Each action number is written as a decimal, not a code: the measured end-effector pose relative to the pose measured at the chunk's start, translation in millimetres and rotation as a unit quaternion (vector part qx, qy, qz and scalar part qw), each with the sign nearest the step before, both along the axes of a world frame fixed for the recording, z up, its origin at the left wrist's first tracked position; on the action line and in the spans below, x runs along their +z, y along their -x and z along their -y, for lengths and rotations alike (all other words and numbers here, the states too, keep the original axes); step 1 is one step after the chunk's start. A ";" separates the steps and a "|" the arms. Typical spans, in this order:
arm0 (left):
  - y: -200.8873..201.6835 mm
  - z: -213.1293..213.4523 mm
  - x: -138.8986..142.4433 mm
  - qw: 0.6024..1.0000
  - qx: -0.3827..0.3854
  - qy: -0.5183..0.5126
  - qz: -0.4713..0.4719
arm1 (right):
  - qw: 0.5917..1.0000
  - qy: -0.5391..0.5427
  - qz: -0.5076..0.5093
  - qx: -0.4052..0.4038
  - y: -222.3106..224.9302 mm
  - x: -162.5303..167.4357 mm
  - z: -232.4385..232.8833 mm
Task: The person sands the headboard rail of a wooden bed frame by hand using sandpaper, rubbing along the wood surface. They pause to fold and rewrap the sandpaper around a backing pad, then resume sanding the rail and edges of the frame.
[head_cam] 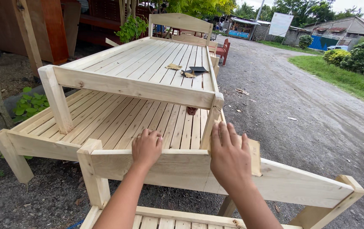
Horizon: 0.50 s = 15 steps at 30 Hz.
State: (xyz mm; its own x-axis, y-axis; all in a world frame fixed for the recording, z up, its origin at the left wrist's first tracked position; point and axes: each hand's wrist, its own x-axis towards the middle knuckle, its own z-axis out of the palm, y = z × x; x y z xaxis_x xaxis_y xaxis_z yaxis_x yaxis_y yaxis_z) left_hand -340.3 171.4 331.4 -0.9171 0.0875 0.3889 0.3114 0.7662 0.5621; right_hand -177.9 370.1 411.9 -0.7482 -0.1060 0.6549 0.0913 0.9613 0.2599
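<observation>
view: just one, worn on the head
facing: angled forward and down over both arms, toward stacked wooden bed frames
closeness: footboard seen close up, gravel road stretched far behind
overlap: none, single view
</observation>
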 end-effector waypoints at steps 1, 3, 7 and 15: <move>5.5 7.6 -4.6 0.996 0.008 0.085 0.015 | 0.999 -0.033 0.032 -0.023 10.3 -16.9 2.3; 14.2 12.9 -13.6 0.985 0.014 0.165 0.051 | 0.993 -0.065 0.029 0.096 30.6 -54.2 12.5; 21.6 8.4 -25.3 0.984 0.014 0.148 0.095 | 0.985 0.025 0.120 0.121 61.7 -88.0 41.8; 22.2 13.6 -29.1 0.988 0.016 0.124 0.086 | 0.978 0.052 0.167 0.113 77.3 -69.3 69.9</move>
